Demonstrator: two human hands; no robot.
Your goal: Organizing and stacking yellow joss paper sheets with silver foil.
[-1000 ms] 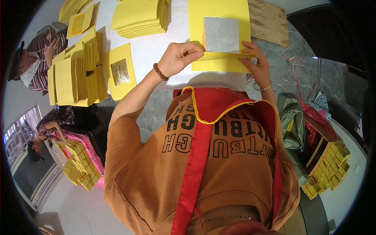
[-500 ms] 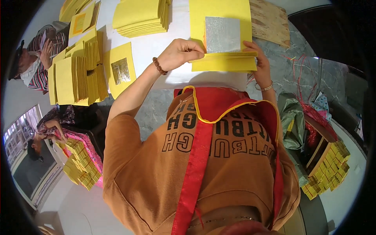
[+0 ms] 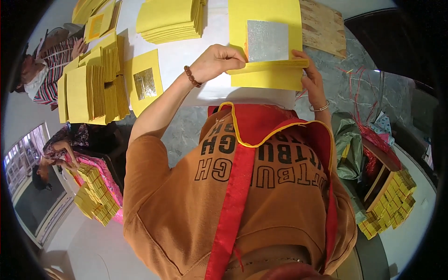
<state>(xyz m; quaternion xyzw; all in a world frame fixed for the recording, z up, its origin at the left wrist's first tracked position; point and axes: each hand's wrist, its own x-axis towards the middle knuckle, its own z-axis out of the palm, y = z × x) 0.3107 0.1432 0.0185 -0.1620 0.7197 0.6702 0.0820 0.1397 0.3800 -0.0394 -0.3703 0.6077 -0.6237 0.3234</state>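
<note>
A yellow paper sheet [image 3: 237, 32] with a silver foil square [image 3: 268, 41] lies before me at the table's near edge. Across it, below the foil, runs a narrow folded strip [image 3: 275, 65] of the same yellow paper. My left hand [image 3: 218, 63], a beaded bracelet on its wrist, pinches the strip's left end between thumb and fingers. At the opposite end my right hand [image 3: 313, 80] grips the strip, fingers on top and thumb lower down. A flat yellow flap [image 3: 267, 81] shows on the near side of the strip.
Left of my arm lies another foil-marked yellow sheet [image 3: 144, 84], beside stacks of folded yellow paper [image 3: 84, 93]. A further stack [image 3: 170, 21] stands at the back. A wooden board [image 3: 324, 28] lies right. A person in a striped top [image 3: 51, 70] sits far left, another below.
The folded strip looks narrower, and more of the near flap shows under it. My right thumb has come down lower at its right end. The striped-sleeved person's hand has moved.
</note>
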